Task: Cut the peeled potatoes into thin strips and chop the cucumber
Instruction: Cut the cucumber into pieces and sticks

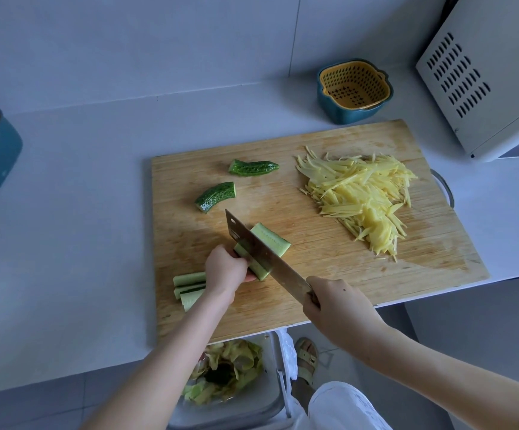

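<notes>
While the right hand [335, 302] curls firmly round the handle of the broad steel cleaver [261, 252], the blade points toward eleven o'clock and stands in a split length of pale green cucumber [270, 238] on the rectangular wooden cutting board [314, 274]. The left hand [225, 268], at nine o'clock of the blade, grips the near half of that cucumber with bent fingers, knuckles close to the steel. The other half lies cut side up at three o'clock of the blade, touching it. A small stack of pale cucumber spears [190, 287] rests at the board's eight o'clock edge, just behind the left wrist. Two dark green, bumpy cucumber end pieces [253, 167] lie apart at ten and eleven o'clock. The heap of thin yellow potato strips [363, 200] fills the board's two o'clock area. Beyond the board at twelve o'clock, on the white counter [66, 212], stands a yellow colander set in a blue bowl [354, 88]. Below the counter at six o'clock, a bin holds vegetable peelings [230, 370].
</notes>
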`<action>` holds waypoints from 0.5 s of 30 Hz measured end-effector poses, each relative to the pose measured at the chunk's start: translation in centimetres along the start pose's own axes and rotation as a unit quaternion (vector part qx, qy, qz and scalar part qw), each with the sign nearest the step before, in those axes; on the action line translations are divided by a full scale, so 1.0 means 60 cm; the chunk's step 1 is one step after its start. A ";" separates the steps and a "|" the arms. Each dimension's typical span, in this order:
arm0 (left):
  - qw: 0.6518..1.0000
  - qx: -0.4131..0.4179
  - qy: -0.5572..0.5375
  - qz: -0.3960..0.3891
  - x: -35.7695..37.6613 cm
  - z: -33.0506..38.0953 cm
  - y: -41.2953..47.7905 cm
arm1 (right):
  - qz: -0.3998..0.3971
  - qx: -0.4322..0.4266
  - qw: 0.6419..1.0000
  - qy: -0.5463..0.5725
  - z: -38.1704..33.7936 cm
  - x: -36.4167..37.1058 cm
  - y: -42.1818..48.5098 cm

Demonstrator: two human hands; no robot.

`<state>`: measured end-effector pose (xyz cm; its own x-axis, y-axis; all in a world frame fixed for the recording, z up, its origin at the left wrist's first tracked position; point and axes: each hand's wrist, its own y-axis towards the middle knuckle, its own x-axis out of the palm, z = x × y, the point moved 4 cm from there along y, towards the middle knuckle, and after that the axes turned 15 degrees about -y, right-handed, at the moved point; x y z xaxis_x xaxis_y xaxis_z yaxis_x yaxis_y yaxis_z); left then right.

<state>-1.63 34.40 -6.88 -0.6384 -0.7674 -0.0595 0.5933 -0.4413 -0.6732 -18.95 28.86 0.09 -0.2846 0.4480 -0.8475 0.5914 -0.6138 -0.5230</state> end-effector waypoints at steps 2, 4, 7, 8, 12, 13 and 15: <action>1.000 0.000 0.008 0.003 0.000 -0.001 0.002 | -0.005 0.006 1.000 -0.003 -0.007 0.011 0.013; 1.000 -0.005 0.017 0.002 0.001 0.000 0.003 | 0.010 0.010 1.000 -0.001 -0.015 0.023 0.020; 0.999 -0.014 0.043 -0.002 0.002 0.007 0.001 | 0.039 -0.002 0.999 0.008 -0.021 0.035 0.016; 0.998 -0.016 0.056 -0.005 0.002 0.010 0.001 | 0.045 -0.006 0.999 0.018 -0.021 0.036 0.012; 0.992 -0.016 0.127 -0.014 -0.010 0.017 0.011 | 0.070 -0.007 0.996 0.049 -0.010 0.017 -0.008; 0.988 -0.010 0.155 -0.011 -0.016 0.020 0.012 | 0.075 -0.008 0.995 0.058 -0.006 0.009 -0.012; 0.968 0.037 0.247 0.001 -0.027 0.037 0.011 | 0.081 -0.005 0.994 0.079 0.006 -0.006 -0.019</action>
<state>0.87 34.35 -5.60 -0.7836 -0.4593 -0.4182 0.6160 -0.4871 -0.6191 -19.79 29.19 0.97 -0.0629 0.4406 -0.8955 0.6281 -0.6799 -0.3786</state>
